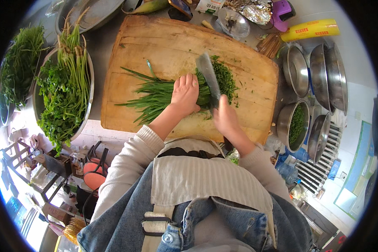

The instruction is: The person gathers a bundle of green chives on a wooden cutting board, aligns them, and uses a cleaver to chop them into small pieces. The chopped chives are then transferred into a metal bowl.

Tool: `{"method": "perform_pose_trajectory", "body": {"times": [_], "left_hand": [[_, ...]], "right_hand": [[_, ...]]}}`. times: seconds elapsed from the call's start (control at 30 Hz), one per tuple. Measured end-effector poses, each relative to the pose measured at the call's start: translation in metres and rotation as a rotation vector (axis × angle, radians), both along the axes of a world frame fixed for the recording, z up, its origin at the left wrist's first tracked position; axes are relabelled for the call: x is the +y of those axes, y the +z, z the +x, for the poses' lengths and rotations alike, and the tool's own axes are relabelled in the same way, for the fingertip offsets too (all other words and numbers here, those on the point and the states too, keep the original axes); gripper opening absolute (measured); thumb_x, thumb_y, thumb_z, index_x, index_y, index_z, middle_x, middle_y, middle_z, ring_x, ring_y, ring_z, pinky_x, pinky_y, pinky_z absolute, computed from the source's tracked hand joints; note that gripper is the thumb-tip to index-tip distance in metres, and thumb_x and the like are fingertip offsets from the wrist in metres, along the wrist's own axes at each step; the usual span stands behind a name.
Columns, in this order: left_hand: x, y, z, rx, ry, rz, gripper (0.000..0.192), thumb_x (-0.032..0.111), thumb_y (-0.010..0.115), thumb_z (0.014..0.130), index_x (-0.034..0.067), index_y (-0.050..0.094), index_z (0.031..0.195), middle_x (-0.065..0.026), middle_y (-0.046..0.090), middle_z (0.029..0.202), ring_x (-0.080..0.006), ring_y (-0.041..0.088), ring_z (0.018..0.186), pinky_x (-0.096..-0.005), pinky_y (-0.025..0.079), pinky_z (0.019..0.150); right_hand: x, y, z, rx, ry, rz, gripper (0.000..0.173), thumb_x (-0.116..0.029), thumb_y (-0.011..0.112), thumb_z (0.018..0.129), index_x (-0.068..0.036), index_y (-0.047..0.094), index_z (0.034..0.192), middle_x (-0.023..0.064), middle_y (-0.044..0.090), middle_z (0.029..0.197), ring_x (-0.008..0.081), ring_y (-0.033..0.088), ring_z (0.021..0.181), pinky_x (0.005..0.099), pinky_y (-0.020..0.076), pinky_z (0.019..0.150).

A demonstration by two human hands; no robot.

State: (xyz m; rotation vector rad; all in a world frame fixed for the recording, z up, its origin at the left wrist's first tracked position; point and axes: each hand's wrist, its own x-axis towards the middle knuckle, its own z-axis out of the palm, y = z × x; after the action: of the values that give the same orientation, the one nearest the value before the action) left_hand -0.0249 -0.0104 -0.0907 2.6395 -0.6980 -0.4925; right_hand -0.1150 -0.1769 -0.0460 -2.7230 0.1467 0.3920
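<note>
A bundle of long green Chinese chives [154,94] lies across a large wooden cutting board [151,37]. My left hand [185,93] presses down on the bundle near its right end, fingers together and pointing away from me. In my right hand [224,116] is the handle of a cleaver [209,74], mostly hidden by the fist. Its broad metal blade stands over the right end of the chives, slightly blurred. Just right of the blade sits a heap of finely chopped greens [224,78], with bits scattered across the wood.
On the left stands a metal basin [91,85] of cilantro, with more leafy greens [22,60] beyond. To the right are several steel bowls [297,71] and a pot [283,123] holding chopped greens. Behind the board lie a phone [181,8], a plastic bowl [239,26] and a yellow roll [312,30].
</note>
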Motion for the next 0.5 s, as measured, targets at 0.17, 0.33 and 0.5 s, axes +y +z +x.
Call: {"method": "perform_pose_trajectory", "body": {"times": [0.17,0.33,0.5], "left_hand": [[0.002,0.004,-0.001,-0.036,0.008,-0.004,0.119,0.041,0.096,0.055,-0.007,0.034,0.145,-0.0189,0.044,0.141,-0.0342,0.045,0.131,-0.0445,0.036,0.113],[0.008,0.006,-0.007,-0.128,0.022,-0.019,0.120,0.041,0.096,0.054,-0.007,0.034,0.145,-0.0179,0.046,0.137,-0.0339,0.045,0.131,-0.0444,0.033,0.115],[0.002,-0.004,-0.007,-0.058,0.025,0.019,0.119,0.042,0.095,0.055,-0.007,0.035,0.145,-0.0173,0.048,0.136,-0.0334,0.046,0.130,-0.0445,0.034,0.114]], "right_hand": [[-0.008,-0.005,0.012,-0.068,0.049,0.037,0.055,-0.007,0.062,0.089,0.005,0.033,0.134,0.0276,0.064,0.080,0.0484,0.064,0.075,0.0572,0.0482,0.064],[-0.016,0.047,-0.010,-0.107,0.053,0.038,0.058,-0.009,0.064,0.089,0.006,0.033,0.135,0.0292,0.064,0.082,0.0498,0.064,0.076,0.0578,0.0480,0.065],[-0.001,0.018,-0.014,-0.035,0.006,0.000,0.058,-0.010,0.065,0.090,0.007,0.033,0.136,0.0313,0.064,0.082,0.0515,0.063,0.077,0.0587,0.0476,0.067]]}}
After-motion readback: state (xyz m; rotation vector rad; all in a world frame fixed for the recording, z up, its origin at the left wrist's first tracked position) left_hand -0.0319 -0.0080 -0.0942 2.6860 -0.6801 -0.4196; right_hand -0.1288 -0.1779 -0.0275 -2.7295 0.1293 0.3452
